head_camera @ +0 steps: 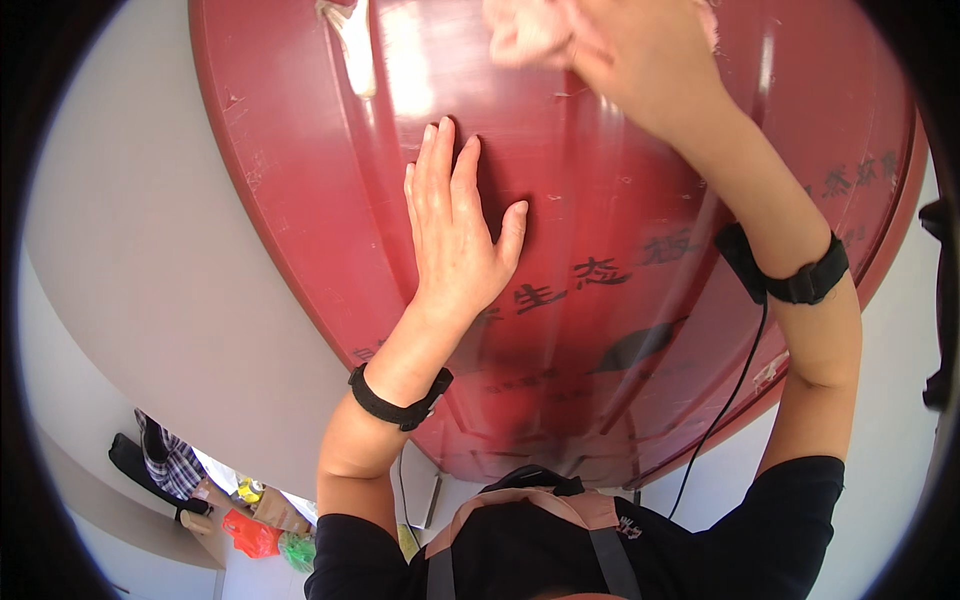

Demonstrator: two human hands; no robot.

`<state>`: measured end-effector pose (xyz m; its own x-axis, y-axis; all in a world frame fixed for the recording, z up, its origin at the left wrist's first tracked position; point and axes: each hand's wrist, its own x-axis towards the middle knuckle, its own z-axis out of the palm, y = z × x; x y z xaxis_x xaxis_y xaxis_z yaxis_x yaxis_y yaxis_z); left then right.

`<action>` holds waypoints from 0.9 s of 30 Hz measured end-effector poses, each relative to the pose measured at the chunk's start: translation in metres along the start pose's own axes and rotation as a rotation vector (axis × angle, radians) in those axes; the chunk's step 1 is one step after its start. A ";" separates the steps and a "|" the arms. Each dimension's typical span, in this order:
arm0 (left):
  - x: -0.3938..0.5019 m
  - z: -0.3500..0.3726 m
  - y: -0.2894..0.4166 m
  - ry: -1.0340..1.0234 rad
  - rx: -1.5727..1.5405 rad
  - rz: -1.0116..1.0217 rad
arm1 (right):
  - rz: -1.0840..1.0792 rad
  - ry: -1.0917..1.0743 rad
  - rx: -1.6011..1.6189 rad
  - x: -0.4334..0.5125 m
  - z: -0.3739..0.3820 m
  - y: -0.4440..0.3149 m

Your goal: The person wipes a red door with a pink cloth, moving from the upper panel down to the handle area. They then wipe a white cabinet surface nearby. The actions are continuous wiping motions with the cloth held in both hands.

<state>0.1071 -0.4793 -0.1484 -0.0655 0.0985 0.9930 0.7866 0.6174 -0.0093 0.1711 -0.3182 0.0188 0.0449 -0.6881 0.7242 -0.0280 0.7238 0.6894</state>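
A red door panel [525,180] covered with scratched plastic film, printed with dark characters, fills the view before me. My left hand [457,225] lies on its film, fingers spread and palm towards the panel, holding nothing. Higher up and to the right, my right hand [637,60] is blurred and has a pink cloth [529,34] bunched under its fingers against the panel. A white, glossy door handle [356,45] stands at the top left of the panel. Black straps go around both my forearms, with thin cables hanging from them.
Pale wall [187,262] borders the door on the left, and another white surface [840,465] is at the right. At the lower left are a red plastic bag [251,534], a green plastic bag [298,551], a cardboard box [279,511] and a plaid cloth [174,469].
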 end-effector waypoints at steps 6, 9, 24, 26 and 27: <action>-0.012 -0.018 -0.031 0.034 -0.107 -0.032 | -0.220 -0.250 0.143 -0.003 0.013 -0.058; -0.013 -0.028 -0.044 0.085 -0.124 -0.037 | -0.075 -0.234 0.126 0.020 0.024 -0.057; -0.028 -0.069 -0.112 0.082 -0.040 -0.126 | -0.228 -0.302 0.292 0.066 0.085 -0.148; -0.026 -0.068 -0.117 0.111 -0.033 -0.124 | -0.095 -0.288 0.287 0.085 0.093 -0.140; -0.025 -0.068 -0.120 0.127 -0.044 -0.129 | -0.151 -0.035 0.211 0.098 0.095 -0.140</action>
<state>0.0562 -0.6086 -0.1641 -0.0919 -0.0810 0.9925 0.8028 0.5836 0.1219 0.0842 -0.4917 -0.0060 0.0302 -0.7917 0.6102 -0.2313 0.5884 0.7748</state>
